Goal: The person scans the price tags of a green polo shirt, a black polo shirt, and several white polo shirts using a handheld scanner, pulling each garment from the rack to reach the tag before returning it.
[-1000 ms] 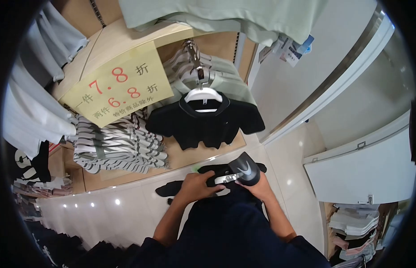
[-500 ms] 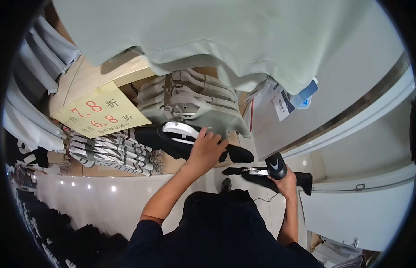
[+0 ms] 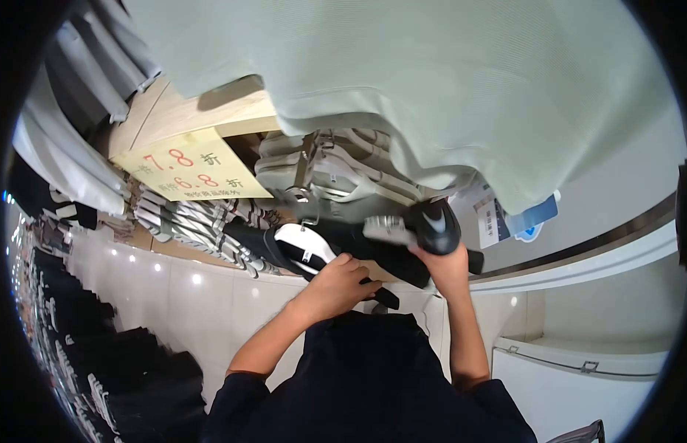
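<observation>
My left hand (image 3: 335, 286) is closed on a black garment (image 3: 256, 245) that hangs on a white hanger (image 3: 303, 242). My right hand (image 3: 448, 267) grips a black handheld scanner (image 3: 435, 225). At the same hand is a second black garment (image 3: 402, 260), with a motion-blurred pale hanger (image 3: 388, 229) beside the scanner. Just beyond both hands, grey-green garments (image 3: 351, 176) hang close together on a rail. The second garment overlaps their lower part in this view.
A large pale green garment (image 3: 461, 81) hangs across the top. A yellow price sign (image 3: 196, 166) stands left of the rail, above striped garments (image 3: 199, 229). Paper tags (image 3: 498, 221) hang at right. Black clothes (image 3: 137, 376) fill the lower left; a white cabinet (image 3: 572, 384) is lower right.
My right hand has come up and left with the scanner and its black garment, close to the rail. My left hand has drawn slightly down towards my body with the other garment.
</observation>
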A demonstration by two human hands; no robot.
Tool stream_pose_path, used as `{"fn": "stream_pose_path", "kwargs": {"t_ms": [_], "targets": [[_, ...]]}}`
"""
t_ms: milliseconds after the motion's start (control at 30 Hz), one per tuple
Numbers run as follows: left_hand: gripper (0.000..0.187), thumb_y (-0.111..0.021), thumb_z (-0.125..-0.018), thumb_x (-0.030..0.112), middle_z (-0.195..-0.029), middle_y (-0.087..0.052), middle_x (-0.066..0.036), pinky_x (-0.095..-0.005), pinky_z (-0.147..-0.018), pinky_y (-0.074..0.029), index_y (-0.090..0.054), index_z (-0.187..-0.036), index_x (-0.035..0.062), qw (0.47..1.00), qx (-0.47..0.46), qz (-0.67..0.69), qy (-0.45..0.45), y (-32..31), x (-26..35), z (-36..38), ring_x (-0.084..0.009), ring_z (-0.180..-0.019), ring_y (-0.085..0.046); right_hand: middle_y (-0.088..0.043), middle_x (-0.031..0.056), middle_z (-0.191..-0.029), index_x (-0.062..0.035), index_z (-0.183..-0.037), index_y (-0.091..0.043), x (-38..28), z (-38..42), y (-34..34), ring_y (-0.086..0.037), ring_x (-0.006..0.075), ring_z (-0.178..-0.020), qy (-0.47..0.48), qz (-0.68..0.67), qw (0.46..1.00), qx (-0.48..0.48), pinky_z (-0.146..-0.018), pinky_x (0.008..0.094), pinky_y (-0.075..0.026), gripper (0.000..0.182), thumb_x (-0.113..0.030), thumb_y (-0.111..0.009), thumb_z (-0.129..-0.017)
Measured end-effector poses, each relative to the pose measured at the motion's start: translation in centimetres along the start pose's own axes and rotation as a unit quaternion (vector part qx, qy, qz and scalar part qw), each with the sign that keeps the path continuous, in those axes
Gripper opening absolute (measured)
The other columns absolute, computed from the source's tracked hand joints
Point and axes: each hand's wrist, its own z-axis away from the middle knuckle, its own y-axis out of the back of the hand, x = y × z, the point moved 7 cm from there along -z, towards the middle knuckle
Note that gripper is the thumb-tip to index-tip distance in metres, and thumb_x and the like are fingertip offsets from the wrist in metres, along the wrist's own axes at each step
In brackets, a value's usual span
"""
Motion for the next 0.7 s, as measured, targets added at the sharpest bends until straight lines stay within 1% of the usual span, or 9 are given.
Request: {"fn": "stream_pose_path", "kwargs": {"t_ms": [67, 233, 300, 333, 400, 500, 600, 667, 700], "targets": [[0.026, -0.065, -0.077, 0.018, -0.081, -0.058, 0.001, -0.0304, -0.079, -0.04, -0.073, -0.101, 0.0172, 0.999, 0.041, 0.007, -0.007, 0.6, -0.1, -0.6, -0.0169, -0.083, -0.056, -0.072, 0.0149, -0.094, 0.0035, -0.104, -0.065, -1.3, -2.4, -3.0, -0.064, 0.0198, -0.081, -0.019, -0.002, 0.999, -0.032, -0.079, 0.0323, -0.051, 0.043, -0.016, -0.086, -0.072], [0.026, -0.065, -0.081, 0.02, -0.089, -0.062, -0.001, -0.0348, -0.085, -0.042, -0.071, -0.107, 0.0182, 1.0, -0.007, 0.013, -0.007, -0.7, -1.0, -0.4, -0.0189, -0.094, -0.059, -0.071, 0.0152, -0.087, 0.0032, -0.098, -0.065, -3.8, -6.3, -10.1, -0.063, 0.0218, -0.075, 0.009, -0.058, 0.997, -0.048, -0.076, 0.0337, -0.051, 0.037, -0.019, -0.084, -0.075], [0.026, -0.065, -0.081, 0.02, -0.088, -0.061, 0.0, -0.036, -0.085, -0.042, -0.071, -0.106, 0.0183, 0.999, 0.019, 0.012, -0.029, -0.5, -1.1, -0.1, -0.0192, -0.094, -0.059, -0.069, 0.0148, -0.083, 0.0018, -0.099, -0.065, -3.0, -7.1, -12.8, -0.062, 0.0227, -0.072, 0.04, 0.004, 0.997, -0.068, -0.073, 0.0343, -0.051, 0.037, -0.019, -0.083, -0.076], [0.026, -0.065, -0.081, 0.02, -0.088, -0.061, 0.0, -0.0365, -0.085, -0.042, -0.071, -0.106, 0.0183, 0.999, 0.032, 0.013, -0.04, -0.3, -1.2, 0.1, -0.0193, -0.094, -0.059, -0.062, 0.0051, -0.071, 0.0007, -0.093, -0.064, -3.1, -6.9, -13.8, -0.053, 0.0118, -0.051, 0.104, -0.054, 0.992, -0.04, -0.046, 0.0296, -0.045, 0.029, -0.019, -0.081, -0.079], [0.021, -0.062, -0.083, 0.017, -0.087, -0.06, -0.001, -0.0379, -0.087, -0.042, -0.07, -0.102, 0.0175, 0.998, 0.042, 0.027, -0.039, -0.3, -1.7, 0.3, -0.0191, -0.092, -0.059, -0.062, 0.0043, -0.074, 0.0001, -0.094, -0.065, -1.5, -6.5, -14.5, -0.054, 0.0106, -0.055, 0.008, -0.03, 0.997, -0.077, -0.046, 0.0271, -0.045, 0.027, -0.018, -0.08, -0.08], [0.016, -0.059, -0.083, 0.013, -0.082, -0.058, -0.002, -0.0381, -0.088, -0.043, -0.07, -0.096, 0.0154, 0.993, 0.089, 0.051, -0.05, -0.3, -2.7, 0.5, -0.0202, -0.086, -0.059, -0.063, 0.0017, -0.074, 0.0, -0.096, -0.066, -1.7, -4.8, -14.4, -0.055, 0.0091, -0.057, -0.09, -0.075, 0.991, -0.069, -0.046, 0.0247, -0.044, 0.027, -0.018, -0.08, -0.081], [0.017, -0.06, -0.082, 0.013, -0.083, -0.06, -0.003, -0.0396, -0.091, -0.044, -0.07, -0.096, 0.0136, 0.988, 0.117, 0.075, -0.067, 0.1, -3.8, 0.6, -0.0214, -0.085, -0.06, -0.064, 0.0002, -0.074, 0.0002, -0.096, -0.068, -0.6, -4.4, -11.0, -0.055, 0.0078, -0.06, -0.055, -0.069, 0.996, 0.002, -0.047, 0.0248, -0.045, 0.025, -0.018, -0.079, -0.083], [0.019, -0.06, -0.082, 0.012, -0.086, -0.062, -0.004, -0.0425, -0.098, -0.042, -0.069, -0.098, 0.0104, 0.983, 0.133, 0.102, -0.075, 0.5, -3.8, 1.2, -0.0222, -0.088, -0.061, -0.067, 0.0013, -0.077, 0.0006, -0.097, -0.07, -1.4, -4.7, -8.0, -0.057, 0.0081, -0.064, -0.011, -0.047, 0.998, 0.046, -0.055, 0.0256, -0.048, 0.024, -0.016, -0.079, -0.082], [0.02, -0.058, -0.082, 0.011, -0.086, -0.061, -0.005, -0.0422, -0.098, -0.042, -0.069, -0.098, 0.0085, 0.98, 0.136, 0.117, -0.086, 0.9, -3.6, 1.4, -0.0224, -0.088, -0.06, -0.07, 0.0043, -0.081, 0.0014, -0.096, -0.071, -2.0, -4.9, -6.5, -0.06, 0.0107, -0.068, 0.079, 0.009, 0.992, 0.093, -0.065, 0.0283, -0.051, 0.024, -0.015, -0.079, -0.081]]}}
